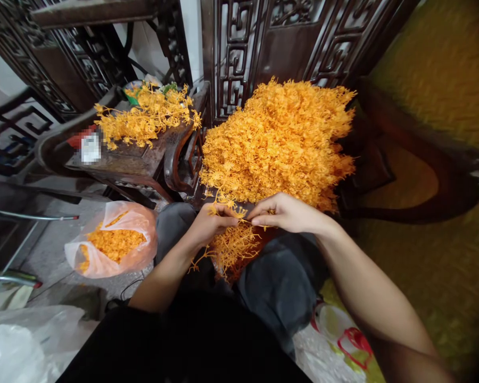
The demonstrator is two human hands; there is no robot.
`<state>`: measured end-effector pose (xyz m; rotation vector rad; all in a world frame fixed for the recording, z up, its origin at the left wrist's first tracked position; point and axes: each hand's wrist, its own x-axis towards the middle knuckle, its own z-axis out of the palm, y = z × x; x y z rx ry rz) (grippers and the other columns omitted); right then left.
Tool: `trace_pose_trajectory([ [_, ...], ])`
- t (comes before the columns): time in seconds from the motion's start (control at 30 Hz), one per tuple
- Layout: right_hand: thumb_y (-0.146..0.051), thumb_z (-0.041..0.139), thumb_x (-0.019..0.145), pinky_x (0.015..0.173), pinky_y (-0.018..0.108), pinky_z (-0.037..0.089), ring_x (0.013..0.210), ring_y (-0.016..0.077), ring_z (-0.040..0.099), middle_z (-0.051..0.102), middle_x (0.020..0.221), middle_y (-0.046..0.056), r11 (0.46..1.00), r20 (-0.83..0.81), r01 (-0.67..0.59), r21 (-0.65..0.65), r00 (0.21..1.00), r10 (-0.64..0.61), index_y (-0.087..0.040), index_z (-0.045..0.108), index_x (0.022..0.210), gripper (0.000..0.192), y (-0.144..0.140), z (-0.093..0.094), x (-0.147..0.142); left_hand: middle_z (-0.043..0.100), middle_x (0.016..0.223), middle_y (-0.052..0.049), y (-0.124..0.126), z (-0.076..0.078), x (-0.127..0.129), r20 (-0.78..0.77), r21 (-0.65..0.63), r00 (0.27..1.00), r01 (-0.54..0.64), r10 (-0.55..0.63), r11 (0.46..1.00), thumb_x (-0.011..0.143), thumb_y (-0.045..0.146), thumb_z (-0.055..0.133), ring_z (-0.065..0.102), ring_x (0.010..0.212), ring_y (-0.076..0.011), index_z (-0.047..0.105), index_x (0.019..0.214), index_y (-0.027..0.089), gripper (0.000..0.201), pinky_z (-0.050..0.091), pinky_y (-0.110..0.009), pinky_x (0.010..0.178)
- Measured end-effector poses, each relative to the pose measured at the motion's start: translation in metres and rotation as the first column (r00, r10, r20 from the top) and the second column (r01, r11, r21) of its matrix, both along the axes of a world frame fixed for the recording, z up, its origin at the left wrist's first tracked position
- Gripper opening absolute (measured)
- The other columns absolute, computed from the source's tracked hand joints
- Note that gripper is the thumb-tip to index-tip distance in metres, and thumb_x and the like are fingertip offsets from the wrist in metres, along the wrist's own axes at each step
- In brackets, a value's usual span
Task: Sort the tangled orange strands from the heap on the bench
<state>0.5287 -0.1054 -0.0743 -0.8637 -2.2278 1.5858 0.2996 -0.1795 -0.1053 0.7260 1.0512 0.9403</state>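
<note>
Both hands pinching thin orange branched plastic sprigs (pixel 233 242).
Left hand (pixel 211 221) and right hand (pixel 283 213) pinch stems; brittle branches could snap under twisting.

The big pile (pixel 279 141) in the upper middle of the frame is bright orange-yellow. The sprigs (pixel 147 114) at the upper left have the same colour. The bag (pixel 114 242) at the lower left is pale orange and half clear. The carved screen (pixel 239 48) at the top is dark brown with a fretwork pattern. The trousers (pixel 283 282) are grey.
</note>
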Motion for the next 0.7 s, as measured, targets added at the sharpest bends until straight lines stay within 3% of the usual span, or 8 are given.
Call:
trace_pose_trajectory([
  [0.07,-0.047,0.079,0.084,0.048,0.025,0.038,0.051,0.0106,0.052,0.065,0.062,0.001,0.962,-0.133,0.272,-0.026,0.953,-0.273,-0.017,0.082,0.088,0.03,0.001,-0.003,0.001,0.048,0.051,0.004,0.004,0.0,0.001,0.004,0.004,1.0,-0.016,0.016,1.0,0.058,0.027,0.094,0.028,0.039,-0.0007,0.066,0.064,0.011,0.032,0.01,-0.022,0.043],
  [0.17,-0.051,0.083,0.081,0.037,0.023,0.029,0.038,0.008,0.04,0.049,0.05,-0.005,0.798,-0.377,0.551,-0.243,0.704,-0.601,-0.02,0.081,0.1,0.036,0.004,-0.004,0.011,0.048,0.051,0.004,0.009,-0.002,-0.001,0.033,0.015,0.999,-0.02,0.019,1.0,0.059,0.03,0.094,0.025,0.039,0.0,0.066,0.064,0.011,0.034,0.008,-0.022,0.043],
  [0.3,-0.048,0.092,0.07,0.036,0.018,0.03,0.042,0.0034,0.041,0.061,0.067,-0.003,0.741,-0.559,0.479,-0.471,0.488,-0.671,-0.028,0.082,0.09,0.03,0.007,-0.013,0.028,0.043,0.049,0.006,0.013,-0.003,-0.002,0.07,0.026,0.997,0.024,-0.025,0.999,0.064,0.031,0.091,0.023,0.039,0.0002,0.065,0.065,0.011,0.034,0.007,-0.022,0.043],
  [0.43,-0.044,0.096,0.064,0.041,0.015,0.034,0.056,0.0026,0.046,0.071,0.097,-0.001,0.681,-0.599,0.45,-0.577,0.334,-0.728,-0.03,0.081,0.083,0.028,0.003,-0.04,0.031,0.037,0.045,0.008,0.013,-0.001,-0.001,0.074,0.03,0.992,0.097,-0.099,0.995,0.066,0.03,0.089,0.022,0.039,-0.0007,0.067,0.067,0.011,0.029,0.008,-0.024,0.044],
  [0.53,-0.041,0.095,0.066,0.05,0.018,0.041,0.071,0.0077,0.054,0.072,0.118,0.003,0.691,-0.612,0.48,-0.541,0.34,-0.714,-0.027,0.08,0.083,0.027,-0.01,-0.049,0.026,0.04,0.046,0.008,0.011,0.0,-0.001,0.026,0.013,0.989,0.146,-0.146,0.989,0.066,0.029,0.088,0.022,0.04,-0.0014,0.068,0.07,0.012,0.027,0.009,-0.024,0.045],
  [0.6,-0.041,0.089,0.076,0.054,0.022,0.042,0.069,0.0101,0.054,0.074,0.104,0.004,0.712,-0.64,0.557,-0.428,0.37,-0.674,-0.028,0.081,0.092,0.023,-0.024,-0.041,0.021,0.042,0.048,0.007,0.01,0.001,0.0,-0.059,0.02,0.985,0.163,-0.162,0.986,0.067,0.03,0.087,0.025,0.041,-0.0021,0.066,0.068,0.013,0.027,0.01,-0.024,0.046],
  [0.63,-0.042,0.082,0.084,0.056,0.024,0.042,0.066,0.0107,0.052,0.072,0.089,0.003,0.715,-0.638,0.62,-0.324,0.415,-0.649,-0.029,0.08,0.101,0.022,-0.031,-0.033,0.017,0.045,0.051,0.006,0.01,0.002,0.001,-0.117,0.046,0.979,0.175,-0.168,0.984,0.068,0.03,0.086,0.028,0.043,-0.0027,0.066,0.068,0.013,0.027,0.013,-0.024,0.046],
  [0.7,-0.041,0.067,0.097,0.06,0.027,0.043,0.061,0.0122,0.052,0.063,0.07,0.0,0.727,-0.554,0.687,0.002,0.606,-0.571,-0.028,0.076,0.12,0.027,-0.047,-0.016,0.008,0.053,0.058,0.003,0.011,0.004,0.005,-0.234,0.155,0.956,0.215,-0.176,0.964,0.07,0.031,0.085,0.039,0.05,-0.0046,0.067,0.067,0.013,0.026,0.024,-0.022,0.049],
])
